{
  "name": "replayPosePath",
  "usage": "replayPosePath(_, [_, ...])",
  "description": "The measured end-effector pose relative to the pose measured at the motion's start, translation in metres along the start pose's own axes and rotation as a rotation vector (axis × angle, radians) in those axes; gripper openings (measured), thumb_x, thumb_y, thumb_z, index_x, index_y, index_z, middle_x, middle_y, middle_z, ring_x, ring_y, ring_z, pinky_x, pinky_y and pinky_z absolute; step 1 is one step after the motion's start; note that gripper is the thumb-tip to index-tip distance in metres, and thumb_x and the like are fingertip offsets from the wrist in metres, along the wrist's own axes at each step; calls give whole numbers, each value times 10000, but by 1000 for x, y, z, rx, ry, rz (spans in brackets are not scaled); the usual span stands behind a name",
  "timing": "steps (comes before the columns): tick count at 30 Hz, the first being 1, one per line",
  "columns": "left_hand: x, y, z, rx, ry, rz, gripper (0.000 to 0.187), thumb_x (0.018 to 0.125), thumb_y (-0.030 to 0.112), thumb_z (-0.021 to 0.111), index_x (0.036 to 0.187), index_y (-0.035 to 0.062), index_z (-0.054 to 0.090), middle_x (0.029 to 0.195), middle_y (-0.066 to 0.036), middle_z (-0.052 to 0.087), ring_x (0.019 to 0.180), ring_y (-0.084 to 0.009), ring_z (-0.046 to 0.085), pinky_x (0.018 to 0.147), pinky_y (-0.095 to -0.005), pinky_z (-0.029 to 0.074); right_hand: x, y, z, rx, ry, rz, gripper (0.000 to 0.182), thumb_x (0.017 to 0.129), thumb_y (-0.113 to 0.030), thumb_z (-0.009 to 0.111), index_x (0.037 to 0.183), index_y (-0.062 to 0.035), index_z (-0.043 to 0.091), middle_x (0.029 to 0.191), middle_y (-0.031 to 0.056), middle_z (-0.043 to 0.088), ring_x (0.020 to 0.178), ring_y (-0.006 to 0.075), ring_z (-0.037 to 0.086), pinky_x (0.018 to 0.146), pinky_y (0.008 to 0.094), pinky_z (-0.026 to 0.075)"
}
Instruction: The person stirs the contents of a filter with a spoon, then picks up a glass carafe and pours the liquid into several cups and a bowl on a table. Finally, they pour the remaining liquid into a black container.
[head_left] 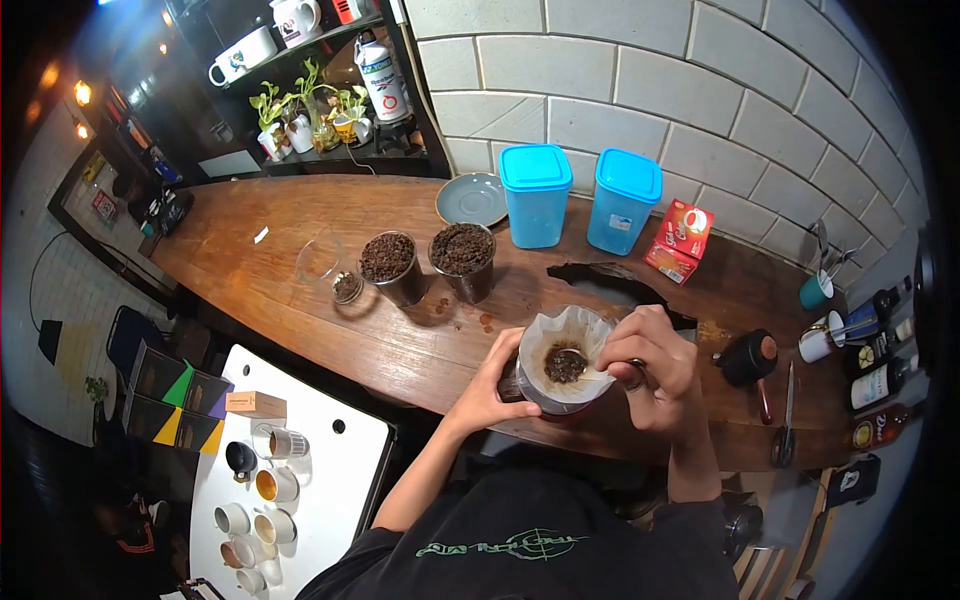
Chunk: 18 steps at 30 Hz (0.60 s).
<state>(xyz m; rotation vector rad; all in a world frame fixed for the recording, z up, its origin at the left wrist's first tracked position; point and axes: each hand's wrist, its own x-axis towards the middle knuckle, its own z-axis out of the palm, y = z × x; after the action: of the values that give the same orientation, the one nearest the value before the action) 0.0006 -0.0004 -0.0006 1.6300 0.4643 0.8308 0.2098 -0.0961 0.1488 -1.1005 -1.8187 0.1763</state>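
A white paper filter [538,345] with wet dark coffee grounds [566,364] at its bottom sits in a dripper near the counter's front edge. My left hand [490,392] is wrapped round the dripper's left side, thumb toward the front. At the filter's right rim, my right hand [655,368] is closed, holding what looks like a spoon handle; the spoon's end is over the grounds inside the filter. Two cups full of dark grounds, a left one [392,262] and a right one [464,255], stand farther back to the left.
Behind are two blue-lidded containers [536,200] [624,205], a grey plate [471,200] and a red box [680,240]. Scissors [786,425] and a black pot [748,358] lie right. Several cups stand on the white table [340,470] at lower left.
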Motion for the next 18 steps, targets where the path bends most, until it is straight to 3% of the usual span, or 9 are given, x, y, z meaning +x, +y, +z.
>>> replayPosePath(6, [-1, 1, 0, 63, 17, 13, 1004, 627, 438, 875, 1423, 35, 414, 1411, -148, 410, 1368, -309, 375, 1145, -436, 283, 0, -1, -3, 55, -15, -2, 63, 868, -83, 679, 855, -52, 625, 817, 64, 611, 771, 273, 580, 760, 386, 431])
replayPosePath(13, [-1, 1, 0, 38, 17, -19, 1015, 621, 439, 876, 1427, 37, 409, 1420, -150, 398, 1374, -310, 366, 1151, -436, 273, -3, 4, -4, 95, 44, -12, 72, 861, -86, 686, 861, -51, 623, 812, 66, 614, 762, 271, 582, 756, 380, 431])
replayPosePath(18, [-1, 0, 1, 13, 19, -30, 1020, 619, 445, 875, 1428, 36, 407, 1424, -151, 394, 1379, -311, 360, 1153, -437, 270, -1, 4, -5, 62, -30, -25, 77, 841, -74, 695, 860, -52, 623, 807, 67, 610, 763, 271, 580, 757, 382, 429])
